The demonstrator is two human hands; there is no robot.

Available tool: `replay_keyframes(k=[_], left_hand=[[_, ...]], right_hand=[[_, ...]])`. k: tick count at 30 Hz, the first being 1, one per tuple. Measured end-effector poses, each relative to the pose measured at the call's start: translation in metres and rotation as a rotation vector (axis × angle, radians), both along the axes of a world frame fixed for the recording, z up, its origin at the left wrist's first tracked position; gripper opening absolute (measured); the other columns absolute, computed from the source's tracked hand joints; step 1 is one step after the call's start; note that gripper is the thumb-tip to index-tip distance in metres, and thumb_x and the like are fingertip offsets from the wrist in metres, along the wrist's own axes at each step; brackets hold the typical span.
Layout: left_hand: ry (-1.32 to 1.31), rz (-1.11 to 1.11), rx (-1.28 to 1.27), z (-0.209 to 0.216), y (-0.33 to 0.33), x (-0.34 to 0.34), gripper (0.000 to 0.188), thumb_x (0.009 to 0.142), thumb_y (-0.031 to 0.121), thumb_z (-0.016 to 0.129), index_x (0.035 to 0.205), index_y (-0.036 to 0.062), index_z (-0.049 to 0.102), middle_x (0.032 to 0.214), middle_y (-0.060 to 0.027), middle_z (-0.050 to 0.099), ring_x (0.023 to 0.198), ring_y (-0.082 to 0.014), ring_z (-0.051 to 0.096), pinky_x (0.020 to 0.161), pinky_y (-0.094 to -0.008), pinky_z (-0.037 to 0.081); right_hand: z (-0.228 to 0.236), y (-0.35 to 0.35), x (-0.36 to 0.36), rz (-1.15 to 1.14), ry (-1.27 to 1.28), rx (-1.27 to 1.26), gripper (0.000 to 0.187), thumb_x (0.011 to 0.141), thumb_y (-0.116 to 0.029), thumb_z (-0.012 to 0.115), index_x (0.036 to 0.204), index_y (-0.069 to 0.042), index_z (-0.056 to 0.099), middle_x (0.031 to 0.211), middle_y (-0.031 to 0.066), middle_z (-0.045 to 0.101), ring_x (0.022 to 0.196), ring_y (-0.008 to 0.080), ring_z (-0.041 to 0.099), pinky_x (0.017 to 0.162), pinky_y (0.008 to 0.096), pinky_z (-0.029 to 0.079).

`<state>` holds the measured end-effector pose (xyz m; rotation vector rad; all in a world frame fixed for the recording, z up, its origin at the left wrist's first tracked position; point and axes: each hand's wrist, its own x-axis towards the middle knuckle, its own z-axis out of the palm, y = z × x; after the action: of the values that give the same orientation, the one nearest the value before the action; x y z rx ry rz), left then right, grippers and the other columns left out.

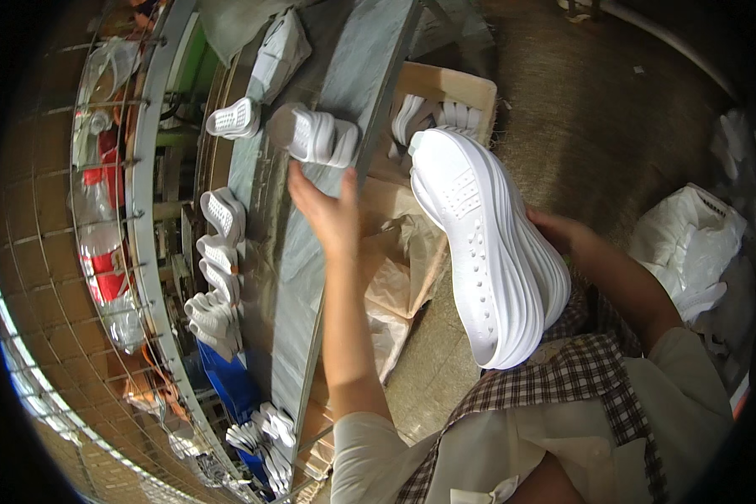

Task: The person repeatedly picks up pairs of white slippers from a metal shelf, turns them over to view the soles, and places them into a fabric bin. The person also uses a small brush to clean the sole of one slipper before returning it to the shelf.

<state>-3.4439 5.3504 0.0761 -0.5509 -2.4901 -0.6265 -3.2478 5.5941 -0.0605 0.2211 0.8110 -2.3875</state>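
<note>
My right hand (554, 230) grips a tall stack of white shoe soles (489, 244), held in front of my body. The top sole shows a studded pattern; most of the fingers are hidden behind the stack. My left hand (328, 210) reaches over the grey bench (344, 84) with thumb and fingers spread. Its fingertips come right up to a short group of white soles (317, 137) lying on the bench, perhaps touching it; the exact contact is unclear. Beside these soles is a round brownish blurred shape (291, 126).
More white soles (218, 214) line the bench's left side, with further soles (269, 437) at the near end by a blue container (224, 382). A wire mesh (55, 227) stands left. A box (449, 80) contains soles. White bags (689, 235) lie right.
</note>
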Motion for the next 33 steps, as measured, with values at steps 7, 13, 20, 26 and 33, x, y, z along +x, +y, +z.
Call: replay_keyframes(k=[7,13,20,26,33], left_hand=[[0.016,-0.08,-0.079,0.004,-0.008,-0.068,0.05,0.074,0.022,0.075,0.11,-0.0055,0.055,0.09,-0.0144,0.062,0.082,-0.0302,0.06,0.095,-0.0414,0.039],[0.157,-0.607,0.434,0.03,0.039,0.112,0.059,0.069,0.014,0.077,0.117,-0.0062,0.051,0.103,-0.0207,0.06,0.087,-0.0284,0.062,0.073,-0.0356,0.053],[-0.247,-0.955,0.036,0.041,0.107,0.202,0.067,0.063,0.038,0.081,0.111,-0.0001,0.055,0.114,-0.0174,0.058,0.111,-0.0323,0.053,0.09,-0.0407,0.045],[-0.512,-0.684,0.106,0.031,0.103,0.077,0.126,0.052,0.051,0.082,0.143,0.003,0.009,0.147,-0.0224,0.017,0.134,-0.0369,0.023,0.11,-0.0491,0.022],[-2.295,-0.669,-0.355,-0.096,0.1,0.037,0.122,0.058,0.048,0.081,0.145,0.005,0.006,0.144,-0.0231,0.025,0.134,-0.0345,0.025,0.112,-0.0413,0.019]], right_hand=[[-0.004,0.027,-0.002,-0.057,0.08,0.044,0.086,0.081,-0.066,0.048,0.146,-0.019,0.016,0.145,0.0185,0.026,0.13,0.0327,0.034,0.105,0.0502,0.031],[0.012,0.046,-0.011,-0.102,0.042,0.039,0.078,0.084,-0.065,0.043,0.143,-0.015,0.028,0.14,0.0175,0.036,0.127,0.0306,0.039,0.104,0.0465,0.035],[0.043,0.072,0.004,-0.249,0.0,-0.232,0.07,0.091,-0.058,0.037,0.139,-0.007,0.034,0.137,0.0158,0.042,0.125,0.0243,0.042,0.105,0.0394,0.035],[0.015,0.121,0.005,0.223,-0.041,0.291,0.068,0.092,-0.056,0.038,0.139,-0.007,0.035,0.137,0.0145,0.042,0.125,0.0221,0.043,0.104,0.0374,0.036],[-0.074,0.08,0.028,0.535,-0.126,0.115,0.059,0.097,-0.046,0.035,0.137,-0.002,0.036,0.132,0.0032,0.049,0.114,0.0122,0.048,0.099,0.0282,0.038]])
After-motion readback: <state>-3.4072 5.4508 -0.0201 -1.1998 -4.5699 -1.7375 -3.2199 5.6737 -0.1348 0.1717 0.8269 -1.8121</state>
